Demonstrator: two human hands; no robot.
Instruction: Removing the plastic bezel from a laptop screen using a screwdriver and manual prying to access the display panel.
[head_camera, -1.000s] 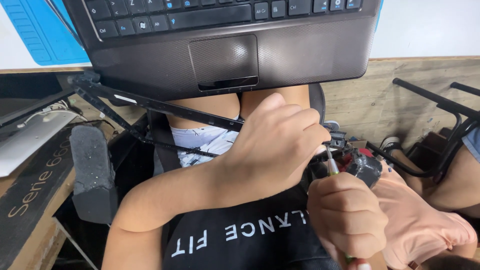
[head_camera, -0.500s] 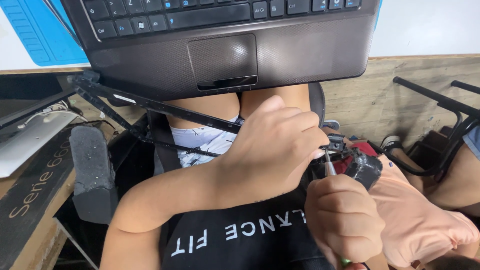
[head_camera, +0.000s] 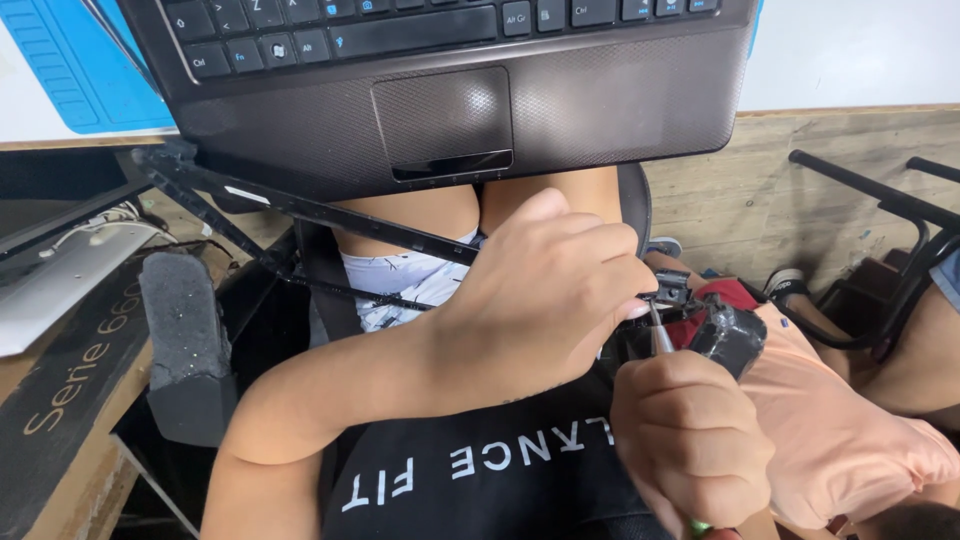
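Left hand (head_camera: 545, 300) is clamping the small black-and-red device (head_camera: 715, 325); right hand (head_camera: 690, 440) is gripping the thin metal-shafted screwdriver (head_camera: 660, 335). I am judging steady, upright tip pressure best.

small black part (head_camera: 725, 335): mostly covered by the left hand (head_camera: 545, 300), kind cannot be told
screwdriver (head_camera: 660, 335): only the thin shaft shows; handle buried in the right hand (head_camera: 690, 440), tip hidden
laptop (head_camera: 450, 90): cut off by the top edge
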